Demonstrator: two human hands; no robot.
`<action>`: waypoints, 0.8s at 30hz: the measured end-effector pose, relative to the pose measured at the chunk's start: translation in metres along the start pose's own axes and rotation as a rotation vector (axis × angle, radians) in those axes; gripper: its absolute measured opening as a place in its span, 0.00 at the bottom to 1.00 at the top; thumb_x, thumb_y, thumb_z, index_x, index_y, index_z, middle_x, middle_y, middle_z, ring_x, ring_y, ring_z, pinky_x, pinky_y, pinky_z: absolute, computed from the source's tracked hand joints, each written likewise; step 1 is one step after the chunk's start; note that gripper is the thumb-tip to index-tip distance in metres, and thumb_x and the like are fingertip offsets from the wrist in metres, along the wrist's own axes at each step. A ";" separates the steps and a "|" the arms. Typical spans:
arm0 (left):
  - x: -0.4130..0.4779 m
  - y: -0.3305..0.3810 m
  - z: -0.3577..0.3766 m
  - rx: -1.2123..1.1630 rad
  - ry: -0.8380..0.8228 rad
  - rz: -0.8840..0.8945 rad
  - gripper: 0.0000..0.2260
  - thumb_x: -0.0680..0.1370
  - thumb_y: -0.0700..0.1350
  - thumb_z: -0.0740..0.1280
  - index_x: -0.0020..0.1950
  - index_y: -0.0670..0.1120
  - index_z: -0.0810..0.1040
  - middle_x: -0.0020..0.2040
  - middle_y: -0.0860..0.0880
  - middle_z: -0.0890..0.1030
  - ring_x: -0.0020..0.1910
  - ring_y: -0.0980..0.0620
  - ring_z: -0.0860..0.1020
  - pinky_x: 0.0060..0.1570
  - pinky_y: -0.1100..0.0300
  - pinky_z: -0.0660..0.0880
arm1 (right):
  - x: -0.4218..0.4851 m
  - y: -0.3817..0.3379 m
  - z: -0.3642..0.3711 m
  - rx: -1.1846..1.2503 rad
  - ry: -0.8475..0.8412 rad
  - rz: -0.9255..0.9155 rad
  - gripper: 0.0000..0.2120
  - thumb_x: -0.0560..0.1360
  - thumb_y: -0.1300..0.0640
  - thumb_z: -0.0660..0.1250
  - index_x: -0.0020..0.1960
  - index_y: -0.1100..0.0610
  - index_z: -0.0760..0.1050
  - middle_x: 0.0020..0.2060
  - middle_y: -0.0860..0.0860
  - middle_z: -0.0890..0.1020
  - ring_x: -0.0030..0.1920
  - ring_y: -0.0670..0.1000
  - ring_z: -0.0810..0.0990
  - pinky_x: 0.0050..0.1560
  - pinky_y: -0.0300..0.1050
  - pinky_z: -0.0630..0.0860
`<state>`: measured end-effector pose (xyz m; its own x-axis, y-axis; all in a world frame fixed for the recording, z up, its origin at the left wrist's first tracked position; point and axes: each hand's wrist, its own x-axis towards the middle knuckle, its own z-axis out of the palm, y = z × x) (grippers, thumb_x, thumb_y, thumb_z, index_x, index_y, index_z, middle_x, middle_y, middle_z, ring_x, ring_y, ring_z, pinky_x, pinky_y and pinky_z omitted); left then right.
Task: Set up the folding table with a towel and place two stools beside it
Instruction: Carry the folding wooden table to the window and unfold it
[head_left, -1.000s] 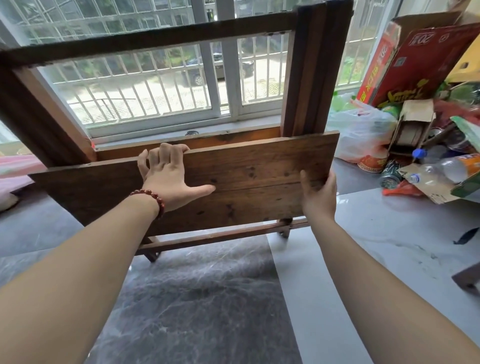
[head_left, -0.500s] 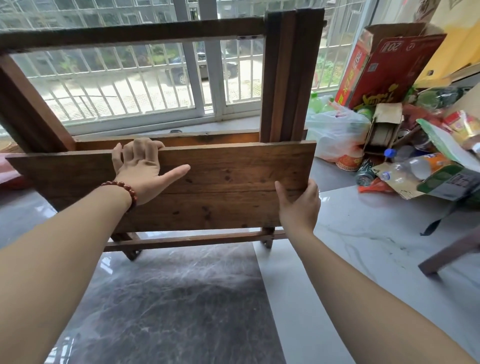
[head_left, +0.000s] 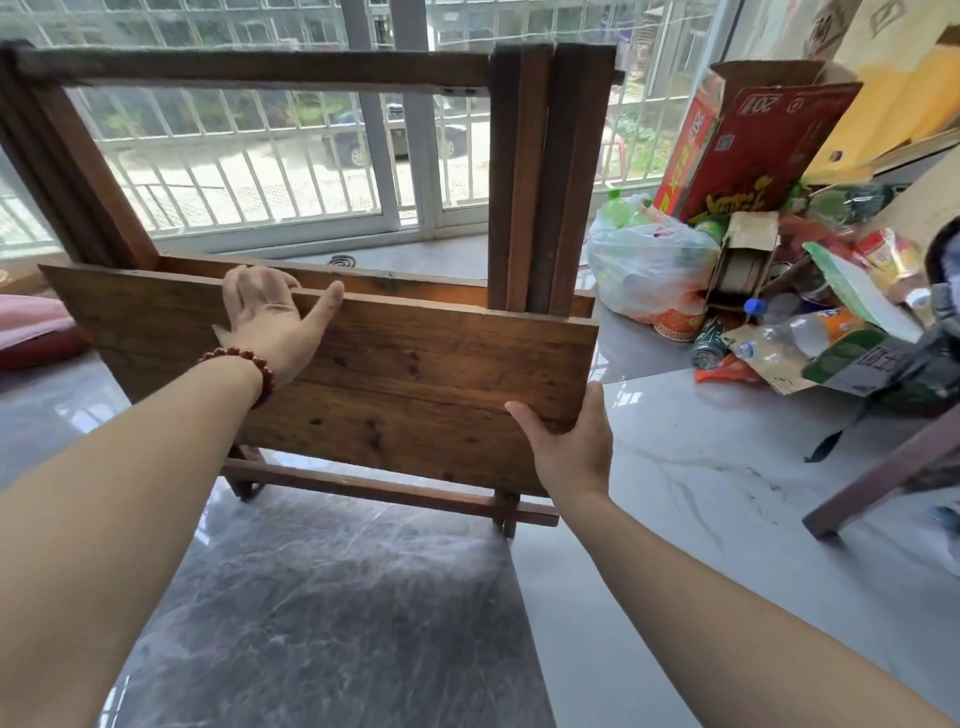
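Note:
A brown wooden folding table (head_left: 415, 374) stands folded on the floor before a barred window. Its near leaf tilts toward me and its upright frame (head_left: 545, 176) rises behind. My left hand (head_left: 272, 322), with a red bead bracelet on the wrist, hooks its fingers over the leaf's top edge, thumb lying along the face. My right hand (head_left: 569, 441) grips the leaf's lower right corner, thumb on the front. No towel is in view.
A pile of clutter sits at right: a red cardboard box (head_left: 748, 145), a white plastic bag (head_left: 649, 270), bottles (head_left: 810, 332) and cans. A dark wooden leg (head_left: 883, 473) slants in at the right edge. A pink cushion (head_left: 31, 332) lies far left. Glossy marble floor (head_left: 337, 623) lies in front.
The leaf has tipped a little more toward me, its right end lower. My left hand stays at the top edge; my right hand has slid to the lower right corner.

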<state>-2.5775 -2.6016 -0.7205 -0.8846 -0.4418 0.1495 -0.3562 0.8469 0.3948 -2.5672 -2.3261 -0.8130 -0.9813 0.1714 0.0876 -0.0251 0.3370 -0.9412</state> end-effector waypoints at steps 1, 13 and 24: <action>-0.001 0.001 -0.001 -0.008 -0.013 -0.018 0.28 0.76 0.68 0.49 0.63 0.46 0.61 0.72 0.48 0.52 0.75 0.53 0.39 0.71 0.36 0.47 | -0.002 -0.001 0.000 -0.001 0.005 0.000 0.29 0.67 0.40 0.73 0.62 0.50 0.67 0.57 0.47 0.76 0.53 0.47 0.74 0.57 0.45 0.75; -0.063 0.129 0.009 -0.536 -0.050 0.311 0.31 0.68 0.64 0.62 0.68 0.52 0.65 0.58 0.64 0.72 0.64 0.55 0.68 0.71 0.36 0.51 | -0.033 -0.008 0.017 0.054 -0.089 -0.078 0.21 0.66 0.44 0.76 0.52 0.43 0.68 0.45 0.40 0.77 0.44 0.40 0.74 0.45 0.25 0.68; -0.072 0.149 0.012 -0.639 0.164 0.057 0.31 0.58 0.67 0.70 0.53 0.55 0.63 0.41 0.63 0.73 0.51 0.47 0.77 0.56 0.47 0.75 | -0.049 -0.001 0.016 -0.020 -0.151 -0.200 0.26 0.67 0.42 0.73 0.59 0.51 0.71 0.50 0.46 0.76 0.48 0.43 0.74 0.49 0.29 0.72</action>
<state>-2.5704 -2.4398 -0.6833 -0.8212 -0.4839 0.3022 -0.0168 0.5500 0.8350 -2.5223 -2.3498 -0.8216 -0.9746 -0.0402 0.2203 -0.2194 0.3691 -0.9031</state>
